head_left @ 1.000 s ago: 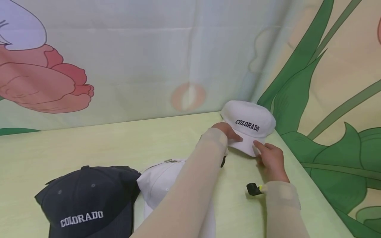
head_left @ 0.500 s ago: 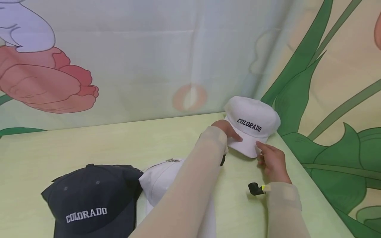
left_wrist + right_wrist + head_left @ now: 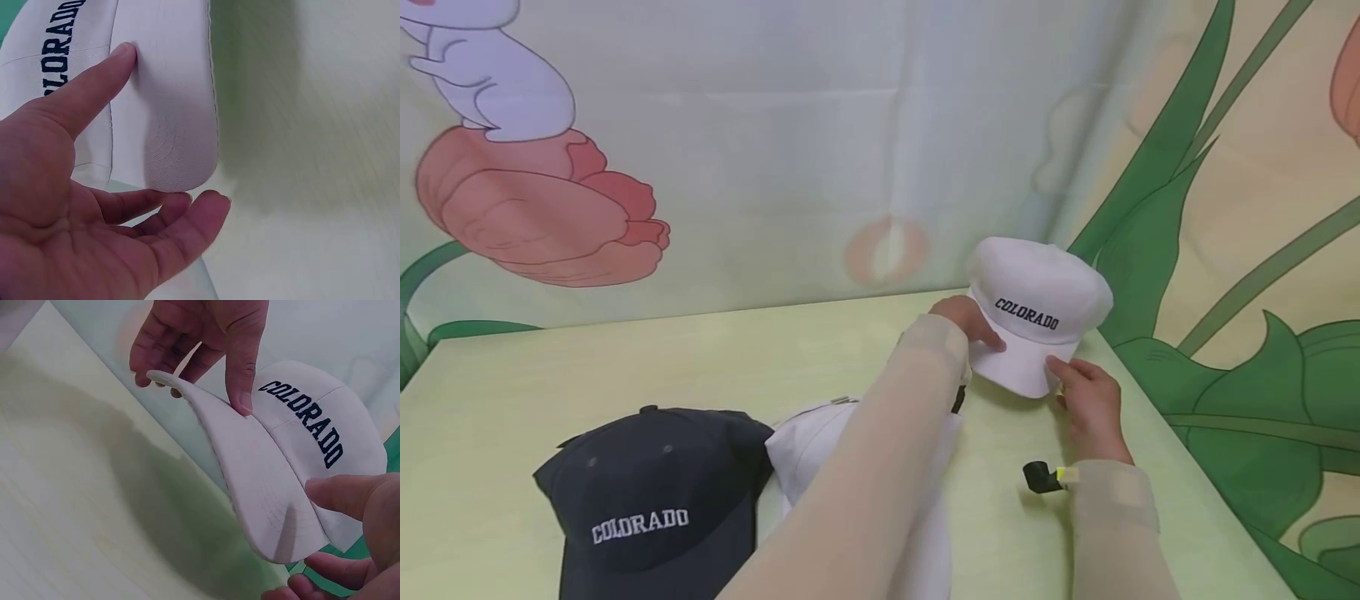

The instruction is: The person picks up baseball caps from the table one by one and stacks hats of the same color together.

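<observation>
A white baseball cap [image 3: 1043,283] with dark COLORADO lettering is at the far right corner of the table, its brim toward me. My left hand [image 3: 964,318] pinches the brim's left side, thumb on top and fingers beneath. At the right side of the brim, my right hand [image 3: 1092,408] pinches it the same way. In the right wrist view, the brim [image 3: 250,481] stands over its shadow on the table, with both thumbs near the seam. The left wrist view shows my left thumb flat on the brim [image 3: 169,112] and the fingers curled below its edge.
A dark navy COLORADO cap [image 3: 647,483] lies at the front left of the table [image 3: 580,358]. Beside it a second white cap [image 3: 812,442] is partly hidden under my left forearm. Printed curtains [image 3: 775,167] stand along the back and right table edges.
The held cap's crown has risen and shifted slightly right, while both hands keep their pinch on the brim. The head view has turned a little left, so the other caps appear farther right.
</observation>
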Demonstrator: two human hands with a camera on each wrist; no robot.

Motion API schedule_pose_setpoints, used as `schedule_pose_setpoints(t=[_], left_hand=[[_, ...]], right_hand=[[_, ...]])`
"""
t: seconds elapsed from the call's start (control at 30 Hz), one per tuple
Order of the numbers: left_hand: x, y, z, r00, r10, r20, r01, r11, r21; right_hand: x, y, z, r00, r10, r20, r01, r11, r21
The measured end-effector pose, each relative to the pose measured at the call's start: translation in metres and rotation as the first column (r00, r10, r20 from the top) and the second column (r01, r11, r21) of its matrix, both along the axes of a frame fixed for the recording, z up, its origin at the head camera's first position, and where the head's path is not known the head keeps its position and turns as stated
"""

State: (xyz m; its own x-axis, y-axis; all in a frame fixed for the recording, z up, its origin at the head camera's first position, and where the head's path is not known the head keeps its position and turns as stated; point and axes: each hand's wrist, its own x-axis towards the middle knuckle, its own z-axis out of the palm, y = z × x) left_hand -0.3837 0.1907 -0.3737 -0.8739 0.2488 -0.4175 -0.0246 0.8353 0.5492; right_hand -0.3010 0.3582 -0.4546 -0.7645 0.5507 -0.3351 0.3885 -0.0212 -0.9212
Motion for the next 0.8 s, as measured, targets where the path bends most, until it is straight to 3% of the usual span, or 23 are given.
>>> schedule_pose_setpoints(t=[0.2, 0.33, 0.43, 0.8], left_hand=[[0.007, -0.008, 0.013, 0.996, -0.052, -0.069, 0.053, 0.999, 0.001], [-0.002, -0.008, 0.012, 0.989, -0.107, -0.102, 0.101, 0.993, -0.061], [-0.010, -0.008, 0.011, 0.990, -0.108, -0.091, 0.102, 0.992, -0.072], [-0.012, -0.021, 0.017, 0.994, -0.036, -0.105, 0.039, 0.999, 0.023]], right_hand=[[0.004, -0.005, 0.007, 1.000, -0.002, -0.027, 0.002, 1.000, 0.004], [0.005, -0.008, 0.009, 0.999, 0.019, -0.040, -0.019, 1.000, 0.016], [0.002, -0.009, 0.010, 0.998, 0.026, -0.050, -0.025, 0.999, 0.021], [-0.009, -0.013, 0.012, 0.996, 0.034, -0.080, -0.031, 0.998, 0.048]])
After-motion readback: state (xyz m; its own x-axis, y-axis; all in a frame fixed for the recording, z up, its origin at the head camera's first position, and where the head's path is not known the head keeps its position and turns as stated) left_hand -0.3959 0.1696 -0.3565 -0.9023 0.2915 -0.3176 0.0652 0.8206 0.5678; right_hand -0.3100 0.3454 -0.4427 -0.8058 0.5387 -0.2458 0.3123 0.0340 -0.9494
